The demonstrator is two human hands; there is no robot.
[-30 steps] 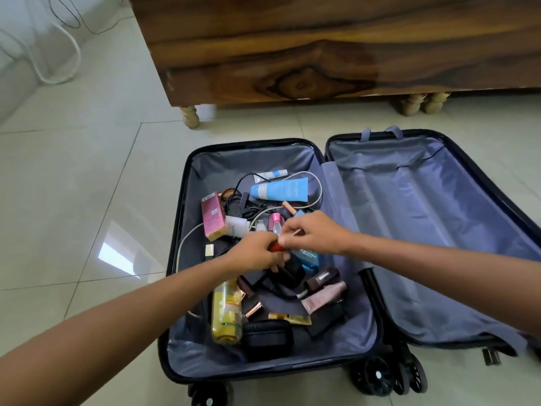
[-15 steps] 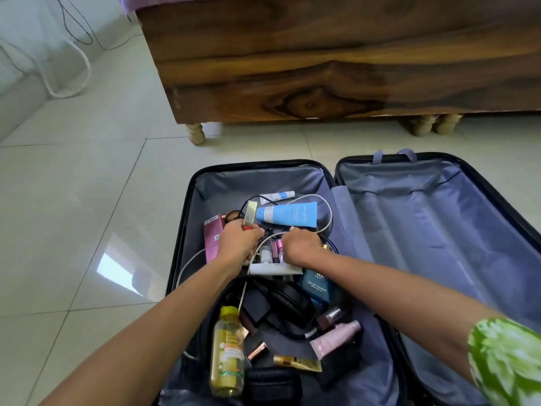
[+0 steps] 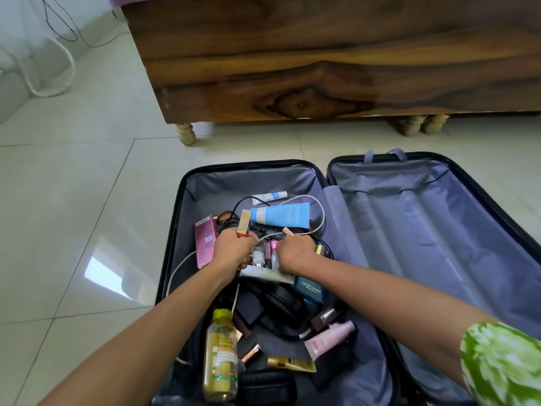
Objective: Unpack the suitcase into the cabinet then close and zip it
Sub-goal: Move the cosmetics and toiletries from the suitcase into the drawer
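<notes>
Pink box [image 3: 205, 240] at far left of suitcase [image 3: 172, 259], left half, flat on lining. Left hand [image 3: 234, 250] next, fingers clenched round a gold-capped lip gloss tube [image 3: 243, 224], w/ white cable [image 3: 292, 230] running under the knuckles. Right hand [image 3: 295, 254] curled down among small bottles [image 3: 270, 253]; can't tell what's gripped, if anything. Risk: cable snagging on lift, dragging blue tube [image 3: 281, 214] & neighbours out. Right half bare, lid open.
</notes>
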